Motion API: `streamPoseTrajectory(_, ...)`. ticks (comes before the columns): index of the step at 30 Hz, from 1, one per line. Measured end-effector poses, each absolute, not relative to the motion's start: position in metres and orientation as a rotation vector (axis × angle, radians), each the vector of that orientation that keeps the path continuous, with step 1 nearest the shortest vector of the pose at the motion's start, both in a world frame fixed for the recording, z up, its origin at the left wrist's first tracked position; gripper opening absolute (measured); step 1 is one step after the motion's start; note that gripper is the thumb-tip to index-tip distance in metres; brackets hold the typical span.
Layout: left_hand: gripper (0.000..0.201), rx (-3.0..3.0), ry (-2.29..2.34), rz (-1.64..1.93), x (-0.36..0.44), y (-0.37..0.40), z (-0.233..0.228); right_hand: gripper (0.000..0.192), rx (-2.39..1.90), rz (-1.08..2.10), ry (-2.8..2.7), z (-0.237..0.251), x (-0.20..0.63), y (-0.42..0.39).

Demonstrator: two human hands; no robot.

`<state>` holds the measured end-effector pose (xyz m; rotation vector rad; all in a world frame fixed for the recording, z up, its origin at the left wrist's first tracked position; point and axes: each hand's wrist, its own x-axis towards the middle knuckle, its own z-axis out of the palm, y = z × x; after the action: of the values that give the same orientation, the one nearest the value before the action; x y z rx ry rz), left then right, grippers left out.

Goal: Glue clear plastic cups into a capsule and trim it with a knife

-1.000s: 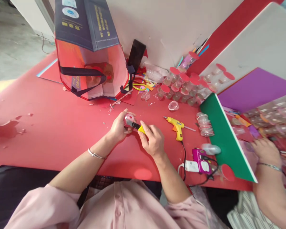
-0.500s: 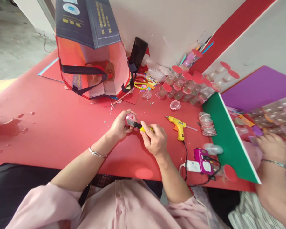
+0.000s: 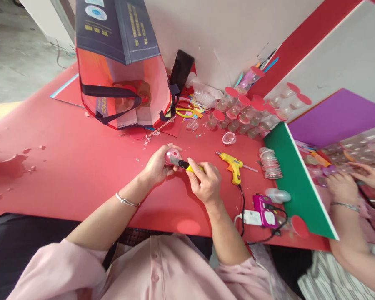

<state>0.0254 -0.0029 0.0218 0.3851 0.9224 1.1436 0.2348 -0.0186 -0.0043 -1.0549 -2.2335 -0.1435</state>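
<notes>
My left hand [image 3: 158, 165] is closed round a small clear plastic cup [image 3: 172, 156], its round end turned up with a red spot or hole in it. In my right hand [image 3: 206, 181] is a yellow and black utility knife [image 3: 184, 164], gripped by its handle. The knife's blade reaches leftward to the cup and lies against or just over its face; I cannot tell how deep it goes. To the right of my right hand a yellow glue gun [image 3: 234, 166] lies on the red table, a glue stick poking from its back.
A dark tote bag [image 3: 121, 87] stands at the back left, beside a phone [image 3: 181, 71]. Several red-lidded cups [image 3: 243, 102] stand at the back. A green board [image 3: 300, 179] divides off the right, where a co-worker's hand [image 3: 343, 187] works. Stacked lids [image 3: 270, 162] and a magenta box [image 3: 264, 208] lie nearer.
My right hand and the knife have moved slightly right, while the cup has shifted a little right in my left hand. The co-worker's hand has moved left, and another hand shows.
</notes>
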Motion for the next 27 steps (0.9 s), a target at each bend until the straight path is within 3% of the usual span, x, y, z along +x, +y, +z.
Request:
streamPoseTrajectory(8,0.04,0.628,0.735,1.177,0.019,-0.005,0.017,0.037,-1.162,-0.151,-2.117,0.002,0.243,-0.014)
streamPoseTrajectory(13,0.07,0.832,0.869,1.227,0.021,-0.008,0.011,0.038,-1.2,-0.113,-2.154,0.005,0.243,-0.017)
streamPoseTrajectory(18,0.038,0.975,1.079,1.277,0.027,-0.008,0.0,0.039,-1.21,-0.078,-2.19,0.004,0.242,-0.018)
streamPoseTrajectory(27,0.028,1.082,1.275,1.362,0.03,-0.007,0.0,0.035,-1.16,-0.02,-2.167,0.003,0.237,-0.02)
